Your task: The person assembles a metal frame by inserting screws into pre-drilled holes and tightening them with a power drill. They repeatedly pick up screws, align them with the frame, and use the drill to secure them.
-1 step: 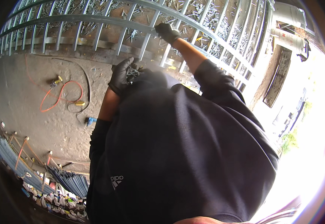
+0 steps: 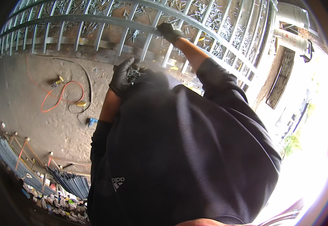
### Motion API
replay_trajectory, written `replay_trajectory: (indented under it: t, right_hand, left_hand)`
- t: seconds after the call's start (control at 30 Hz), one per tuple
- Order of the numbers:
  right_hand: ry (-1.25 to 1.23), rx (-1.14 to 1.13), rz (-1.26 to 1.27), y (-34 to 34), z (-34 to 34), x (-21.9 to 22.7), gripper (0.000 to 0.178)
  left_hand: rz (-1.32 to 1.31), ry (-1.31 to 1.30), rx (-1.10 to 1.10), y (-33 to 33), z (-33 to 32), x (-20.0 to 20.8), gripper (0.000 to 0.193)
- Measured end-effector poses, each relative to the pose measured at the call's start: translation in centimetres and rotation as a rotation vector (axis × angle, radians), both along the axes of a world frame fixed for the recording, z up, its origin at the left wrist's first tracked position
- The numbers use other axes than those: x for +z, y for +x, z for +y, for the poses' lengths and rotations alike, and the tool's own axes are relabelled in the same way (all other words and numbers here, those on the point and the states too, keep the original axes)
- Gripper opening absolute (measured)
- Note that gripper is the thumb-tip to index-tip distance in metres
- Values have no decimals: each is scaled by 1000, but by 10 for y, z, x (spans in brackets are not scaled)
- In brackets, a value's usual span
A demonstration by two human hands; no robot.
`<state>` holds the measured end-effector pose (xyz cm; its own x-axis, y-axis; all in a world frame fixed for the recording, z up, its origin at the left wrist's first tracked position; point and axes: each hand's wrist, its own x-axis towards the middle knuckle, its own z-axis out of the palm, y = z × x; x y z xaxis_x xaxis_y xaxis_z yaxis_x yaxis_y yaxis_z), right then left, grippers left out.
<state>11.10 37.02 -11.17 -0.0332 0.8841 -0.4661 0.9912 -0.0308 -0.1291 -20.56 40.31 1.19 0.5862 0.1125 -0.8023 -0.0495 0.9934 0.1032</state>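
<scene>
Nearest is the person's dark sweatshirt (image 2: pixel 186 139), which fills the lower middle of the view. To its left, at the near side, litter (image 2: pixel 60 203) lies heaped beside a bundle of dark metal bars (image 2: pixel 70 183) and a longer stack of grey bars (image 2: pixel 22 165). Farther up on the left, the bare floor (image 2: pixel 17 98) carries a blue tool (image 2: pixel 92 122) close by the person's sleeve, then a small yellow block (image 2: pixel 81 104), a looped orange cord (image 2: pixel 83 90), a yellow-and-dark tool (image 2: pixel 60 79) and a curved dark hose (image 2: pixel 90 81).

The left hand (image 2: pixel 120 77), in a dark glove, is raised just short of the near ends of the slats; its grip is curled, cradling a clump of small metal pieces (image 2: pixel 133 73). Farther and to the right, the gloved right hand (image 2: pixel 169 33) reaches over a metal frame (image 2: pixel 141 27), its bent fingers at the rail where a slat crosses. The dark glove makes it hard to see whether that grip pinches anything, so I cannot tell.

The frame spans the far side, its slats crossing long rails. Beneath and beyond them, loose metal pieces (image 2: pixel 135 35) are strewn thickly, most densely toward the right. At far right are a weathered board (image 2: pixel 282 79) and a white bundle (image 2: pixel 292 39).
</scene>
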Motion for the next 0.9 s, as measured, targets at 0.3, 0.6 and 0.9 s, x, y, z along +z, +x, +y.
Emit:
replay_trajectory:
  t: [0.3,0.6,0.9]
  right_hand:
    - [124,-138,106,-6,13,40,32]
    - [-101,-271,16,-39,30,70,20]
    - [-152,-79,-245,-63,32,55,29]
  left_hand:
    - [-18,-81,44,-24,6,9,28]
    - [-127,8,44,-47,20,34,33]
    - [-101,201,12,-72,76,16,57]
